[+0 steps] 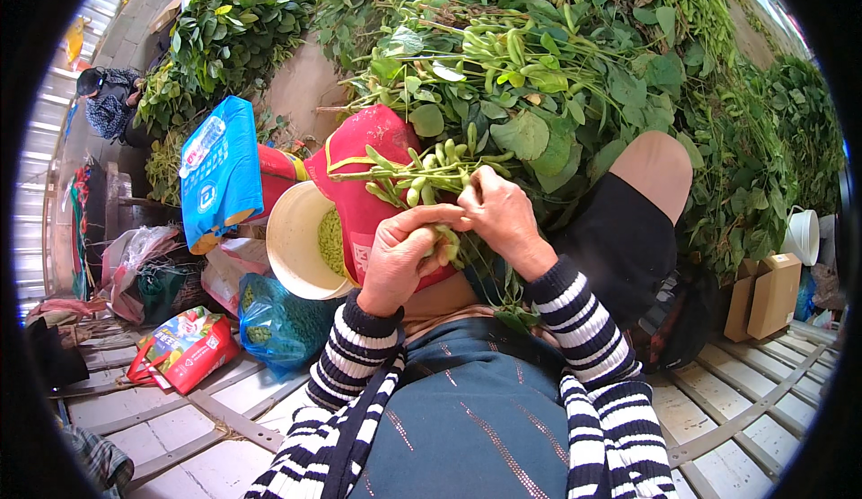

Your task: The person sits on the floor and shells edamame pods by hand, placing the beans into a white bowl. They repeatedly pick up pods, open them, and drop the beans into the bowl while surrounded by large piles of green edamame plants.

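Note:
My left hand (404, 250) is curled around a few green soybean pods (446, 246) above my lap. Its fingertips meet those of my right hand (502, 216), which pinches a pod mostly hidden by the fingers. Just beyond both hands, a cut soybean stem with plump pods (424, 179) lies across a red cloth (377, 142) over my left leg. Left of the cloth stands a cream plastic bucket (289, 243), tilted in view, with shelled green beans (330, 240) inside.
Soybean plants (525, 82) are heaped in front and to the right. A blue bag (225, 169) with a plastic bottle on it stands left, above a blue plastic bag (283, 324) and red shopping bag (195, 351). Cardboard box (774, 297) at right; another person (111, 105) sits far left.

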Demonstrator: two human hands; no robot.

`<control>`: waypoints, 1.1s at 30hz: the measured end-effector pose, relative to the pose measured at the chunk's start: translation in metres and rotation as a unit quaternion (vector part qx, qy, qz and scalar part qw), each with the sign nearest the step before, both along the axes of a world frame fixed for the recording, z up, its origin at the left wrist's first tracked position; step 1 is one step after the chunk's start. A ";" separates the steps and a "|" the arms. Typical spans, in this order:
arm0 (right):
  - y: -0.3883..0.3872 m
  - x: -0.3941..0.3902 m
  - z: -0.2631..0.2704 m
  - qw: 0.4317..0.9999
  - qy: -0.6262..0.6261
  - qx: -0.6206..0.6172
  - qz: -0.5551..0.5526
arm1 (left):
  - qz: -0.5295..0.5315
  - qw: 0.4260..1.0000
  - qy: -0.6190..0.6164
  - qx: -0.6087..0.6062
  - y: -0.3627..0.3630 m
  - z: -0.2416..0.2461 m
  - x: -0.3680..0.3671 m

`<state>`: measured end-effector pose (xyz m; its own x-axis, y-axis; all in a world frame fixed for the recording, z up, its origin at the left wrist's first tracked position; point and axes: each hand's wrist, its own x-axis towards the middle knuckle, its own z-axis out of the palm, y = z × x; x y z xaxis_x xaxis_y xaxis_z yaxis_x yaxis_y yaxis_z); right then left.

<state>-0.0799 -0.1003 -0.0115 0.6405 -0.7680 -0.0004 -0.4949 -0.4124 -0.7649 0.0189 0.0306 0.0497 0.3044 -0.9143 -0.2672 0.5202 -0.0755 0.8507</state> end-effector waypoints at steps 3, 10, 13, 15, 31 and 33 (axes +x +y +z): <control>-0.014 -0.017 -0.003 0.991 -0.112 -0.028 0.073 | -0.041 0.999 -0.026 0.000 -0.011 -0.002 -0.006; -0.003 -0.029 0.017 0.990 -0.131 0.023 0.038 | 0.005 0.994 0.026 0.105 -0.030 -0.033 -0.017; 0.010 -0.037 0.023 0.986 -0.104 -0.098 0.081 | 0.002 0.987 0.158 0.040 -0.033 -0.044 -0.019; 0.018 -0.042 0.025 0.994 -0.052 -0.069 0.070 | 0.019 0.984 0.160 0.073 -0.034 -0.046 -0.022; 0.028 -0.048 -0.004 0.971 -0.123 0.180 0.100 | -0.050 0.994 -0.032 0.087 -0.024 -0.047 -0.010; 0.029 -0.046 0.001 0.974 -0.107 0.175 0.093 | -0.047 0.993 -0.058 0.087 -0.025 -0.047 -0.011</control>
<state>-0.1258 -0.0717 -0.0103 0.7827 -0.6156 -0.0916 -0.2494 -0.1755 -0.9524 0.0075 0.0058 0.0030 0.2569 -0.8836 -0.3914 0.4037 -0.2698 0.8742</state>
